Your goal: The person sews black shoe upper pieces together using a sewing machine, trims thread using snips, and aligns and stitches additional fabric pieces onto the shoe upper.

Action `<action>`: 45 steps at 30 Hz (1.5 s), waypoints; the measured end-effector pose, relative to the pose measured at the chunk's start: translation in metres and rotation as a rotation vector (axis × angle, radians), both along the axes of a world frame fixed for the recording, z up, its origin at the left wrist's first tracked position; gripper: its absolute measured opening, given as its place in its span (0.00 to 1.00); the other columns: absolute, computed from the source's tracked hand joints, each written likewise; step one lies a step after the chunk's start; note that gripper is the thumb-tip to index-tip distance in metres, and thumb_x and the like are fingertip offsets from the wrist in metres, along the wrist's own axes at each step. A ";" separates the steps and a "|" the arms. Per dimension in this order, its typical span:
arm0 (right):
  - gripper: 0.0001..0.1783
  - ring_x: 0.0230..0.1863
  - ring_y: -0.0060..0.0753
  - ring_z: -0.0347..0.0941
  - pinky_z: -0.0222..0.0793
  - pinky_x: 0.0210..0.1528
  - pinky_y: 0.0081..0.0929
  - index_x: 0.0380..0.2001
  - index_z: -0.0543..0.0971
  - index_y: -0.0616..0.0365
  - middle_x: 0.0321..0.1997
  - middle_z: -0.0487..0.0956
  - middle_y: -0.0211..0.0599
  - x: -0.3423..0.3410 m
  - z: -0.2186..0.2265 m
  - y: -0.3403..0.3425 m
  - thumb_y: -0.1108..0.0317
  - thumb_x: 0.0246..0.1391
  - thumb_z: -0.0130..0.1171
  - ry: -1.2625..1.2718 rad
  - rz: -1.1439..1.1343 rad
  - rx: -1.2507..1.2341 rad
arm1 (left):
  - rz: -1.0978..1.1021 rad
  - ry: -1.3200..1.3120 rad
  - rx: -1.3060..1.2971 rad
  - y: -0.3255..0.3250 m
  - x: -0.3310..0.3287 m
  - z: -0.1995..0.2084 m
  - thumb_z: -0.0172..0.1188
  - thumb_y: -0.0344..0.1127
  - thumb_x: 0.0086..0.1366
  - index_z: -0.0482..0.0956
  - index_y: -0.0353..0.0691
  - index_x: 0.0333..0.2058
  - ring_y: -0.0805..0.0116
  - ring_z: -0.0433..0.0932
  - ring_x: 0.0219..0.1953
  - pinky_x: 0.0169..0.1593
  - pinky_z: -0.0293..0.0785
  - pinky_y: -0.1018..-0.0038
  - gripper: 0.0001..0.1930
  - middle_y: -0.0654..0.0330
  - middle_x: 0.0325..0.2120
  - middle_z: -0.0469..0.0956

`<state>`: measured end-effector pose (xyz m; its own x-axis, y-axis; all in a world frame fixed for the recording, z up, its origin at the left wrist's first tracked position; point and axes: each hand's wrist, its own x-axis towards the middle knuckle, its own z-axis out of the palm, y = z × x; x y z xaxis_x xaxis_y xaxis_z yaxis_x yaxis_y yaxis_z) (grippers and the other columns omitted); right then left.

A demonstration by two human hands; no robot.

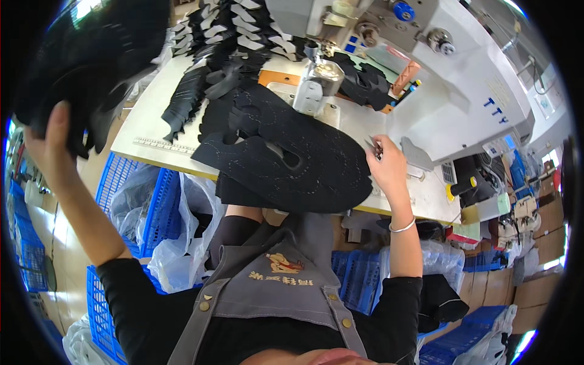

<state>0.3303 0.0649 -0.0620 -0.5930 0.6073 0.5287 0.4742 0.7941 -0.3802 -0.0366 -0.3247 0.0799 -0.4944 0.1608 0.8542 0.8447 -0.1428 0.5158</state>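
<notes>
My left hand (52, 143) is raised off the table's left side, its fingers closed on a large dark black piece (103, 55) that fills the upper left; its far edge is lost in the dark rim. My right hand (389, 164) is closed round small metal thread snips (376, 148), just right of the black fabric pieces. Those cut black fabric pieces (328, 158), with light stitch lines and an oval hole, lie in front of the sewing machine (313, 91). Their near edge hangs over the table edge toward my lap.
Rows of overlapping black and grey cut pieces (188, 97) cover the table's far left. A ruler strip (161, 145) runs along its left front edge. More black pieces (362, 82) lie behind the needle area. Blue crates (155, 219) with plastic bags stand below on the left.
</notes>
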 end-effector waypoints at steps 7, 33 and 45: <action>0.19 0.46 0.52 0.74 0.69 0.49 0.42 0.46 0.76 0.63 0.46 0.75 0.51 0.054 -0.080 0.029 0.72 0.48 0.59 -0.307 -0.245 0.036 | -0.435 -0.571 0.445 -0.044 -0.013 -0.040 0.57 0.48 0.59 0.70 0.31 0.53 0.58 0.75 0.49 0.54 0.72 0.63 0.30 0.52 0.48 0.75; 0.39 0.69 0.70 0.50 0.52 0.64 0.58 0.64 0.60 0.68 0.70 0.52 0.66 0.151 -0.011 -0.120 0.74 0.45 0.51 0.624 -0.238 0.217 | -0.719 1.013 -0.848 0.252 0.368 -0.071 0.56 0.26 0.56 0.66 0.33 0.60 0.55 0.59 0.66 0.68 0.50 0.58 0.30 0.48 0.62 0.63; 0.41 0.58 0.47 0.70 0.63 0.61 0.36 0.63 0.63 0.64 0.60 0.71 0.52 0.261 -0.009 -0.044 0.67 0.47 0.69 0.634 0.334 -0.283 | -1.288 0.159 -0.879 0.300 0.405 -0.034 0.58 0.32 0.66 0.75 0.32 0.49 0.71 0.75 0.45 0.50 0.71 0.73 0.15 0.58 0.42 0.79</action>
